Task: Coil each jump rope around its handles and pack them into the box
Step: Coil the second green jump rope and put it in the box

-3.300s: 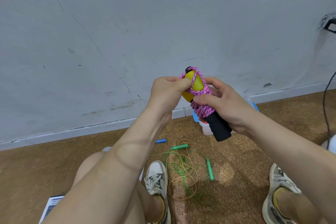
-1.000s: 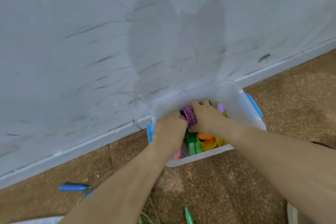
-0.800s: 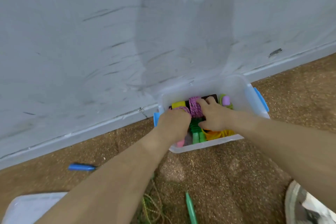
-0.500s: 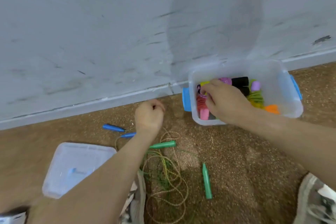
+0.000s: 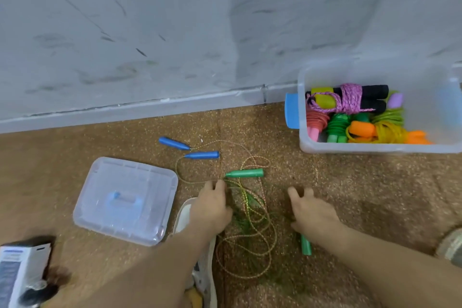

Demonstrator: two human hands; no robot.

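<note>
Two loose jump ropes lie tangled on the floor. My left hand [image 5: 212, 204], fingers relaxed, sits at the tip of one green handle [image 5: 246, 173]. My right hand [image 5: 313, 212], spread and empty, lies over the other green handle [image 5: 306, 245]. The green cord [image 5: 246, 220] looks thin, light and floppy, apt to snag the blue-handled rope [image 5: 202, 155], so I judge the rigid handles the best hold; the box [image 5: 375, 149] stands to my right

Both bare forearms reach forward and down, the left from the bottom edge left of centre, the right from the lower right corner. The left hand [image 5: 212, 207] is palm down, knuckles up, its fingers relaxed and pointing forward. The right hand [image 5: 312, 215] is also palm down, fingers stretched forward and slightly spread. The two hands are apart and nearly level with each other.
</note>
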